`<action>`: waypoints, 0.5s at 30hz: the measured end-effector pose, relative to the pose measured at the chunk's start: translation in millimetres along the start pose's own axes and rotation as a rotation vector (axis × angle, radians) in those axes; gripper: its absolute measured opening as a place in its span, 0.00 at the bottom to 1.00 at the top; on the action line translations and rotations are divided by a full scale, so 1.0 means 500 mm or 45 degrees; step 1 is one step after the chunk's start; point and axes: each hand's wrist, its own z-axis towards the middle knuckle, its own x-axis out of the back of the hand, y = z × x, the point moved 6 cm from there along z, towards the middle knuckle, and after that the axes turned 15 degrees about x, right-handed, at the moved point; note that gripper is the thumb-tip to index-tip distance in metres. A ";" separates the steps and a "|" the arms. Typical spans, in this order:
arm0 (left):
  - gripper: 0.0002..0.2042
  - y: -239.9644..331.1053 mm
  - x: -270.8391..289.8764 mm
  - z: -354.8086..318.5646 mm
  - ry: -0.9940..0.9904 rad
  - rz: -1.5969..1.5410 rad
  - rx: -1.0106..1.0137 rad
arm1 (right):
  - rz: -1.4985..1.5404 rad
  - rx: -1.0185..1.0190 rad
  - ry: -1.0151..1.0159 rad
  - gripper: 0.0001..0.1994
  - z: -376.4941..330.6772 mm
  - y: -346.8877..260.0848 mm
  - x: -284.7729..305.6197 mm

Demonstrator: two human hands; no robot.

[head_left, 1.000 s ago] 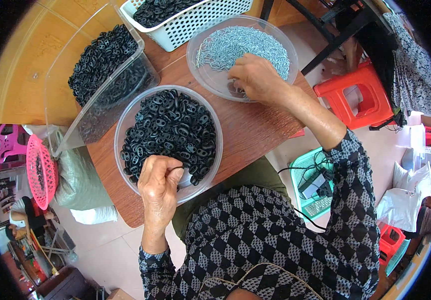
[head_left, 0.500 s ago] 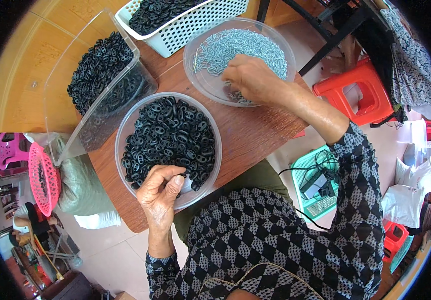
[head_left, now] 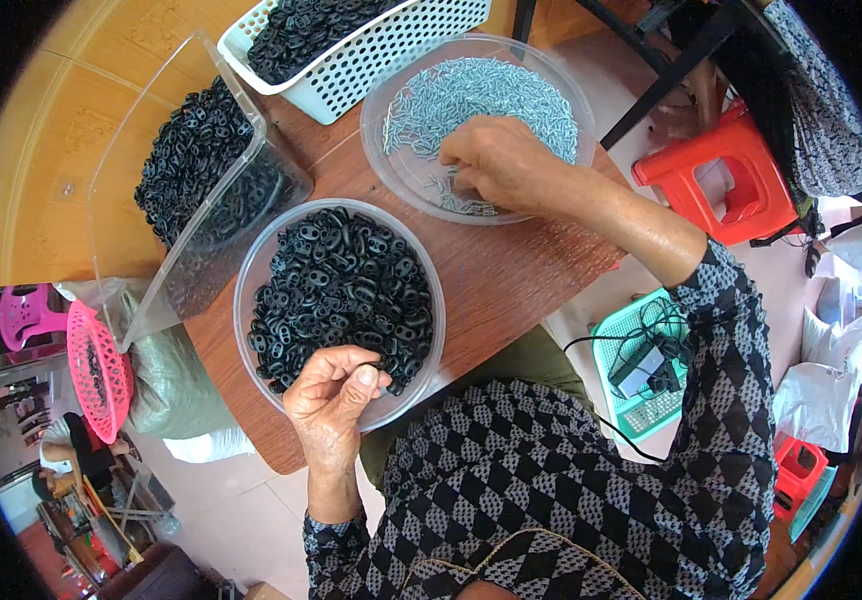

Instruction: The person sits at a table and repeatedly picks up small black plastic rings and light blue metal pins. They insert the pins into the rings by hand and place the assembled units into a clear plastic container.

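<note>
Seemingly we're picking parts: our left hand (head_left: 331, 397) pinches a black plastic piece (head_left: 380, 365); our right hand (head_left: 499, 160), grip hidden, probably must isolate slim silvery metal pins (head_left: 491, 88).

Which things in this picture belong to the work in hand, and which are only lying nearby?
In use: bowl of black pieces, bowl of metal pieces, wooden table; probably clear bin, white basket.

Apparently only nearby: red stool, pink basket, turquoise basket, green sack.

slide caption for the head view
Left hand over a round tub of black two-holed parts, right hand in a bowl of silvery pieces.
</note>
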 end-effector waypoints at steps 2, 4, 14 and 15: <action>0.08 -0.002 0.005 0.002 0.018 -0.049 0.009 | 0.041 0.006 0.008 0.07 -0.008 0.005 0.007; 0.08 0.001 0.006 0.002 0.056 -0.087 0.006 | 0.085 0.012 0.009 0.06 -0.012 0.005 0.010; 0.06 -0.003 0.001 0.006 -0.024 -0.129 -0.012 | 0.002 0.110 -0.034 0.02 0.045 -0.024 -0.012; 0.05 -0.004 0.002 0.006 -0.026 -0.135 -0.006 | -0.006 0.131 -0.047 0.03 0.052 -0.029 -0.012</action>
